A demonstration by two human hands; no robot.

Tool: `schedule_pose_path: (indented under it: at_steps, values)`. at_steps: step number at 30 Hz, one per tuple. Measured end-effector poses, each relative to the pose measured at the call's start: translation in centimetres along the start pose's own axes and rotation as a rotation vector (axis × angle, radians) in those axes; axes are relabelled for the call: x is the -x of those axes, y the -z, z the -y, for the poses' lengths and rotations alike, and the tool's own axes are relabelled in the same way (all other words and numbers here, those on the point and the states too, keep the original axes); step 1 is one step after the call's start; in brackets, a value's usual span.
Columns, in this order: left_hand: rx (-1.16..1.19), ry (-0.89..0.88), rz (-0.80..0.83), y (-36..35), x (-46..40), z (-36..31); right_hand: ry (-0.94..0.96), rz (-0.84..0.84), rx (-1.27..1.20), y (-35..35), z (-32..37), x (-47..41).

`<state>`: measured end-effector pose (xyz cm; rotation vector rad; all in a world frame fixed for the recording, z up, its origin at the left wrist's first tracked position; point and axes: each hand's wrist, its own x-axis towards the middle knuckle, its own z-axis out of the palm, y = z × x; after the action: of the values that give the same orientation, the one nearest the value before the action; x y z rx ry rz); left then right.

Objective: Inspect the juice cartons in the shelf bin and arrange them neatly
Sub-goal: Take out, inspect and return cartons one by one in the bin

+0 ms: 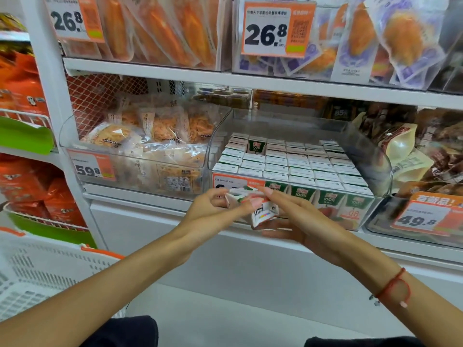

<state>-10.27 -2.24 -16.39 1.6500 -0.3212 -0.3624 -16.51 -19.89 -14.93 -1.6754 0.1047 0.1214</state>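
A clear plastic shelf bin (375, 156) holds several rows of small green-and-white juice cartons (300, 164) standing upright; one carton (256, 145) near the back left stands higher than the rest. In front of the bin, both hands hold one white carton (260, 214) tilted on its side, its barcode end facing me. My left hand (213, 209) pinches its left end. My right hand (298, 221) holds its right side, fingers over the top and thumb beneath.
A bin of packaged pastries (150, 146) sits to the left, bagged snacks (413, 151) to the right. Price tags (423, 216) hang on the bin fronts. A white plastic basket (37, 266) stands at lower left. Another shelf of packets (162, 28) is overhead.
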Motion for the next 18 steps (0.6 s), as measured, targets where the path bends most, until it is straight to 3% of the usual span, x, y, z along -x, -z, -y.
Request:
schedule_pose_path:
  at_steps: [5,9,13,18]
  values:
    - [-0.125,-0.349,-0.015,-0.3,0.1,0.2,0.092,-0.099,-0.072,-0.3,0.5,0.0]
    - [-0.170,-0.394,-0.010,-0.2,0.0,0.0,0.198,-0.177,-0.025,-0.5,0.6,0.2]
    - [-0.054,-0.224,-0.008,0.0,-0.1,-0.9,0.365,-0.368,0.224,-0.1,0.5,0.3]
    - [0.209,0.150,0.093,0.8,0.0,-1.0,0.651,-0.460,0.899,0.8,-0.1,0.7]
